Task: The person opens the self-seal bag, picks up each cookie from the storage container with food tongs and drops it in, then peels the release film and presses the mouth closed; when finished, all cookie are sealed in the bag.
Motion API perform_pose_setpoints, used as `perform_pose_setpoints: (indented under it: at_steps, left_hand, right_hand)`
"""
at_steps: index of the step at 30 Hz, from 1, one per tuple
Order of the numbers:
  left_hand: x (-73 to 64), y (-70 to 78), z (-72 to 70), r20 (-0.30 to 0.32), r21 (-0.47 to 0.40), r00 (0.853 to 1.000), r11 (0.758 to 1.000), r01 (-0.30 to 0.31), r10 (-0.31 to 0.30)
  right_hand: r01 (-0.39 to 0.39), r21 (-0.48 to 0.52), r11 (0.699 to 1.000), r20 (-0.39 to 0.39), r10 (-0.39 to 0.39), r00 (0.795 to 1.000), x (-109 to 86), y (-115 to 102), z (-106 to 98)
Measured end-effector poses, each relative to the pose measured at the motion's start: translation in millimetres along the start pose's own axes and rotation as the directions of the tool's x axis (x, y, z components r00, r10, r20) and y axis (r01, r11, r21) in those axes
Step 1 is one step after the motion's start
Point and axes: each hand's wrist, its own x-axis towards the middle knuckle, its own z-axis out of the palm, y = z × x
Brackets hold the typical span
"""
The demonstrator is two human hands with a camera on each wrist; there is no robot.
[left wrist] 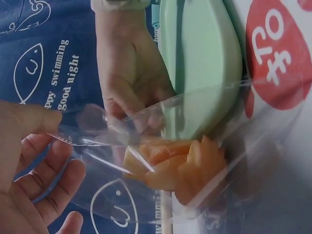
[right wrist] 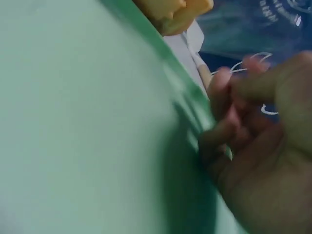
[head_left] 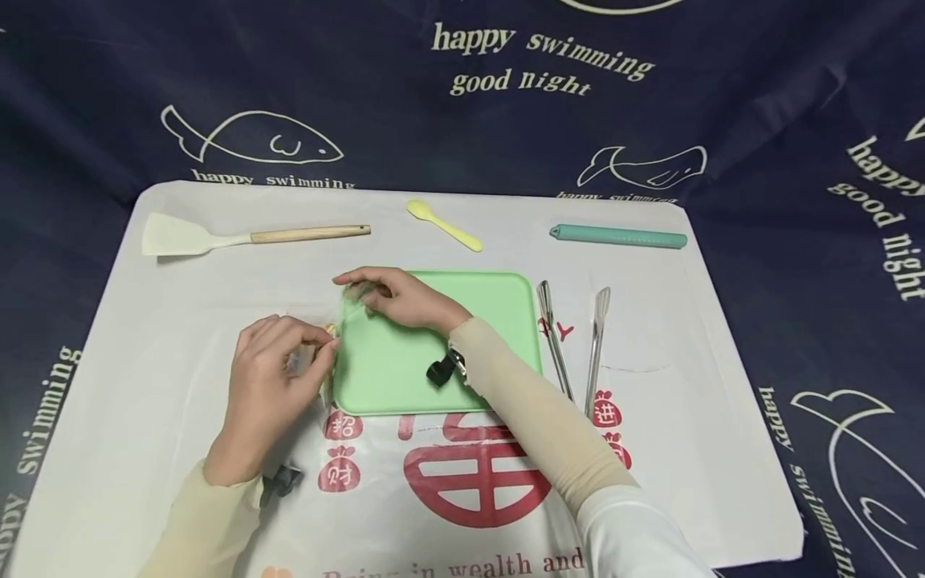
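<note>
A clear plastic bag point(left wrist: 102, 161) holds orange, wavy-edged pieces point(left wrist: 175, 165). Beside the left edge of the green tray point(head_left: 433, 353), my left hand point(head_left: 278, 369) pinches the bag's edge between thumb and forefinger, its other fingers loosely bent in the left wrist view. My right hand point(head_left: 405, 297) reaches over the tray's far left corner. Its thumb and fingertips pinch the film on the bag's far side. One of the pieces point(right wrist: 187, 14) shows past the tray rim in the right wrist view. From the head, the left hand mostly hides the bag.
Along the table's back lie a white spatula point(head_left: 181, 237) with a wooden handle, a yellow spoon point(head_left: 444, 226) and a teal stick-shaped tool point(head_left: 621, 235). Metal tongs point(head_left: 596, 337) lie right of the tray, partly under the right forearm. Dark blue printed fabric point(head_left: 462, 136) surrounds the white table.
</note>
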Motion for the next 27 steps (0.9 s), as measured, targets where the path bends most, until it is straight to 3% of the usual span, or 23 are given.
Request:
perform_pose_setpoints:
  at_steps: [5, 11, 17, 21, 27]
  left_hand:
    - [-6.5, -1.3, -2.2, -0.026, -0.032, 1.000, 0.999, 0.012, -0.013]
    - [-12.6, -3.0, -5.3, -0.082, -0.070, 0.997, 0.998, 0.009, -0.014]
    - [-9.4, -0.9, -10.5, -0.097, -0.068, 0.995, 0.997, -0.022, 0.016]
    - [-3.7, 3.9, -18.3, -0.093, -0.088, 0.996, 0.996, -0.023, 0.014]
    - [10.3, 13.4, -31.6, -0.085, -0.139, 0.996, 0.990, -0.011, -0.001]
  right_hand:
    - [0.135, 0.072, 0.988, 0.054, -0.139, 0.989, 10.6, -2.8, -0.6]
    - [0.195, 0.124, 0.973, 0.104, -0.208, 0.973, 6.4, -24.3, 1.3]
    - [0.249, 0.157, 0.956, 0.124, -0.270, 0.955, -1.3, -47.9, 1.0]
    - [0.248, 0.160, 0.955, 0.131, -0.270, 0.954, -2.4, -50.3, 0.4]
    - [0.178, 0.229, 0.957, 0.084, -0.201, 0.976, -6.8, -38.8, -0.3]
